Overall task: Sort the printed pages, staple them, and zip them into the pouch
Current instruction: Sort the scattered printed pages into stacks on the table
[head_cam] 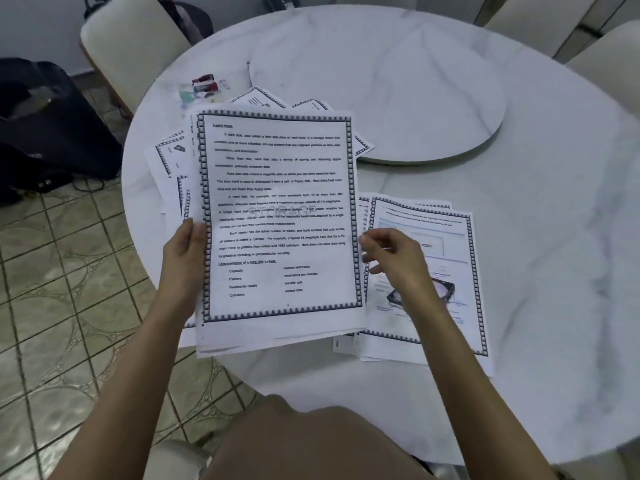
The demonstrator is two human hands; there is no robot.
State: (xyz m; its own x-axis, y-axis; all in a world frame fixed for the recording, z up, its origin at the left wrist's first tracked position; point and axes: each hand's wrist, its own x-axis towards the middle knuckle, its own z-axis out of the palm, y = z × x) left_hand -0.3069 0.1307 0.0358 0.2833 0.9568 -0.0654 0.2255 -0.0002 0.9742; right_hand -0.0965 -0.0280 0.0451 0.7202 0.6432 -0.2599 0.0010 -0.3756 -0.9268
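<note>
A stack of printed pages (280, 216) with a dark patterned border is held up above the table, its top sheet headed "HARD DISK". My left hand (185, 252) grips the stack's left edge. My right hand (393, 258) is at the stack's right edge with curled fingers; whether it pinches the paper cannot be told. A second pile of pages (446, 244) lies flat on the table under my right hand, showing a picture of a drive. More loose pages (169, 161) lie spread behind the held stack. A red stapler (205, 83) sits at the table's far left.
The round white marble table (536, 254) carries a raised turntable (398, 88) at its middle. Cream chairs (131, 46) stand around it. A black bag (45, 129) sits on the tiled floor to the left. A small white tag (341, 342) lies near the front pages.
</note>
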